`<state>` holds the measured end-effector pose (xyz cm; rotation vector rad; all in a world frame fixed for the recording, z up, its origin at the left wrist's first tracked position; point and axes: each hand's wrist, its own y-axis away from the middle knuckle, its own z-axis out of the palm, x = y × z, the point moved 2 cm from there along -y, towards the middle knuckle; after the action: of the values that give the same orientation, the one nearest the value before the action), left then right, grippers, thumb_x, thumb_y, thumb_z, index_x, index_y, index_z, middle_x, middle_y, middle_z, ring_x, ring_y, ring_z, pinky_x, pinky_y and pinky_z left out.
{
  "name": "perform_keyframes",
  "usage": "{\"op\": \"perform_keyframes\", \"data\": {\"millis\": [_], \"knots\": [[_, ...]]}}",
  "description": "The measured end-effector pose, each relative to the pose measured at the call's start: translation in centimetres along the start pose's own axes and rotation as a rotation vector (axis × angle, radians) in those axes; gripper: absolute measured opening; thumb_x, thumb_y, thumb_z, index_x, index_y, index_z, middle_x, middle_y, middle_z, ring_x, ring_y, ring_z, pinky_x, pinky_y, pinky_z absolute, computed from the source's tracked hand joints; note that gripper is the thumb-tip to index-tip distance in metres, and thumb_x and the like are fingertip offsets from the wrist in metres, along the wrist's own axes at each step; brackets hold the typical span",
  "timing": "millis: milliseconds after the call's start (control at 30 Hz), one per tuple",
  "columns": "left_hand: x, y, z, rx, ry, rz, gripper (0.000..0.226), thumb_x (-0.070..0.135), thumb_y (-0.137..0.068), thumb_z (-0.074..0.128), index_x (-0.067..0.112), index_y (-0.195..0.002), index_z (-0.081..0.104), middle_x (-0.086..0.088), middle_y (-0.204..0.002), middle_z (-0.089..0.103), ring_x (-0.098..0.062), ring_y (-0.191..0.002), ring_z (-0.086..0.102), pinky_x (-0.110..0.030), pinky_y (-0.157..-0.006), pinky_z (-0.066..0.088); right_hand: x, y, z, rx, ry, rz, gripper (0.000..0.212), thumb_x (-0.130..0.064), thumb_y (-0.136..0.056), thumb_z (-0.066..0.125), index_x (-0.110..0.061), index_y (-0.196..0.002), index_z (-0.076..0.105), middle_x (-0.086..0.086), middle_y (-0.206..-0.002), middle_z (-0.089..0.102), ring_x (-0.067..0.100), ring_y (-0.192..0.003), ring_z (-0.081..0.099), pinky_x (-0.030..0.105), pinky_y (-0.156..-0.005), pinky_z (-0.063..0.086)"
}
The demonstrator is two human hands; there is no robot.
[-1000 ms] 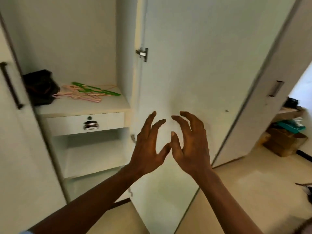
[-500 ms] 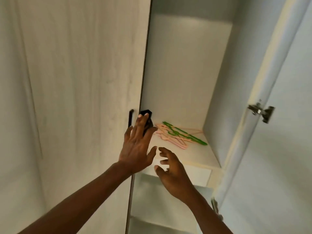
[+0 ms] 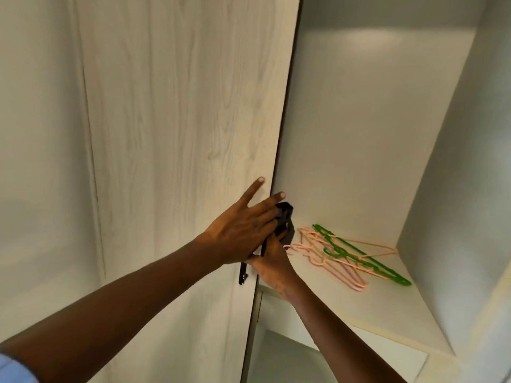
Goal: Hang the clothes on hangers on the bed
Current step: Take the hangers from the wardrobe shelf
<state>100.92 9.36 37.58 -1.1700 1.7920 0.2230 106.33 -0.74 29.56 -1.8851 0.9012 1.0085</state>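
Pink and green plastic hangers (image 3: 356,258) lie in a loose pile on the wardrobe shelf (image 3: 381,308). A black cloth (image 3: 286,217) sits at the shelf's left end, mostly hidden behind the door (image 3: 177,150). My left hand (image 3: 243,230) lies with straight, spread fingers across the door's edge, in front of the cloth. My right hand (image 3: 272,265) reaches under it onto the shelf, and its fingers meet the bottom of the black cloth. The left hand and the cloth hide those fingertips, so I cannot tell whether they grip it.
A black bar handle (image 3: 242,273) runs down the door's edge beneath my left hand. The wardrobe's pale back and right walls close in the shelf. A lower compartment (image 3: 279,352) opens under the shelf.
The view has closed in on the wardrobe. Both hands moved forward: the left onto the door edge, the right in to the black cloth on the shelf.
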Motion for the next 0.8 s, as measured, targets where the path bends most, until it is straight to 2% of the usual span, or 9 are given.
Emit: {"op": "perform_keyframes", "data": {"millis": [100, 233, 300, 367, 433, 500, 667, 733, 800], "knots": [[0.5, 0.0, -1.7, -0.028, -0.023, 0.016, 0.053, 0.047, -0.091, 0.062, 0.011, -0.13, 0.062, -0.014, -0.136, 0.06, -0.04, -0.148, 0.034, -0.069, -0.121, -0.009, 1.0, 0.9, -0.1, 0.007, 0.015, -0.158, 0.049, -0.021, -0.08, 0.088, -0.013, -0.12, 0.061, -0.011, -0.08, 0.068, 0.0, -0.062, 0.062, 0.016, -0.053, 0.044], [0.4, 2.4, -3.9, -0.008, 0.026, 0.065, 0.033, 0.038, -0.098, 0.051, 0.012, -0.108, 0.068, -0.009, -0.105, 0.064, -0.034, -0.121, 0.054, -0.064, -0.124, -0.007, 1.6, 2.7, -0.3, -0.014, -0.037, -0.422, 0.022, -0.024, -0.082, 0.08, -0.028, -0.095, 0.063, -0.008, -0.07, 0.065, 0.015, -0.056, 0.06, 0.033, -0.051, 0.05], [-0.1, 5.1, -5.3, -0.048, 0.049, 0.053, 0.035, 0.043, -0.097, 0.051, 0.014, -0.109, 0.066, -0.009, -0.107, 0.063, -0.033, -0.119, 0.055, -0.061, -0.126, -0.003, 1.5, 3.1, 0.7, -0.095, -0.041, -0.572, 0.026, -0.032, -0.082, 0.081, -0.03, -0.102, 0.063, -0.018, -0.079, 0.066, 0.009, -0.066, 0.064, 0.024, -0.059, 0.053], [-0.6, 8.6, -7.2, -0.119, 0.08, 0.058, 0.035, 0.038, -0.089, 0.061, 0.014, -0.114, 0.063, -0.01, -0.113, 0.062, -0.034, -0.123, 0.053, -0.06, -0.126, 0.005, 0.3, 3.6, 3.2, -0.205, -0.065, -0.693, 0.05, -0.037, -0.081, 0.085, -0.027, -0.122, 0.059, -0.016, -0.111, 0.066, 0.01, -0.097, 0.068, 0.028, -0.079, 0.057], [-1.1, 12.1, -9.3, -0.193, 0.034, 0.056, 0.039, 0.026, -0.08, 0.065, 0.015, -0.117, 0.061, -0.01, -0.119, 0.061, -0.035, -0.127, 0.051, -0.058, -0.127, 0.007, -1.7, 4.5, 6.8, -0.308, -0.137, -0.844, 0.072, -0.033, -0.079, 0.088, -0.025, -0.138, 0.047, -0.011, -0.139, 0.053, 0.013, -0.127, 0.057, 0.029, -0.099, 0.051], [-1.4, 15.5, -10.9, -0.265, -0.027, 0.033, 0.038, 0.016, -0.08, 0.064, 0.015, -0.117, 0.06, -0.01, -0.121, 0.06, -0.035, -0.125, 0.051, -0.053, -0.126, 0.015, -3.7, 5.9, 11.1, -0.384, -0.17, -0.957, 0.075, -0.033, -0.08, 0.082, -0.025, -0.142, 0.042, -0.017, -0.148, 0.04, 0.005, -0.139, 0.043, 0.026, -0.105, 0.046], [-2.8, 22.0, -11.7, -0.472, -0.255, -0.073, 0.046, 0.015, -0.078, 0.076, 0.016, -0.12, 0.057, -0.013, -0.12, 0.06, -0.034, -0.11, 0.048, -0.045, -0.095, 0.036, -5.7, 10.0, 21.9, -0.525, 0.015, -0.746, 0.107, -0.062, -0.076, 0.06, -0.017, -0.162, 0.015, 0.007, -0.166, 0.019, 0.023, -0.153, 0.024, 0.042, -0.117, 0.038], [-3.6, 25.4, -10.9, -0.554, -0.306, -0.129, 0.06, 0.015, -0.074, 0.081, 0.017, -0.128, 0.054, -0.014, -0.133, 0.059, -0.035, -0.121, 0.05, -0.046, -0.096, 0.036, -7.3, 11.4, 25.2, -0.481, 0.065, -0.72, 0.117, -0.07, -0.071, 0.052, -0.017, -0.164, 0.005, 0.008, -0.171, 0.005, 0.025, -0.158, 0.009, 0.043, -0.123, 0.027], [-4.8, 29.3, -10.2, -0.599, -0.385, -0.163, 0.07, 0.014, -0.076, 0.082, 0.015, -0.139, 0.05, -0.016, -0.153, 0.048, -0.038, -0.143, 0.04, -0.052, -0.11, 0.03, -9.1, 12.5, 27.9, -0.418, 0.041, -0.74, 0.125, -0.073, -0.072, 0.054, -0.008, -0.163, -0.001, 0.013, -0.171, -0.007, 0.03, -0.159, -0.005, 0.048, -0.127, 0.017]]}}
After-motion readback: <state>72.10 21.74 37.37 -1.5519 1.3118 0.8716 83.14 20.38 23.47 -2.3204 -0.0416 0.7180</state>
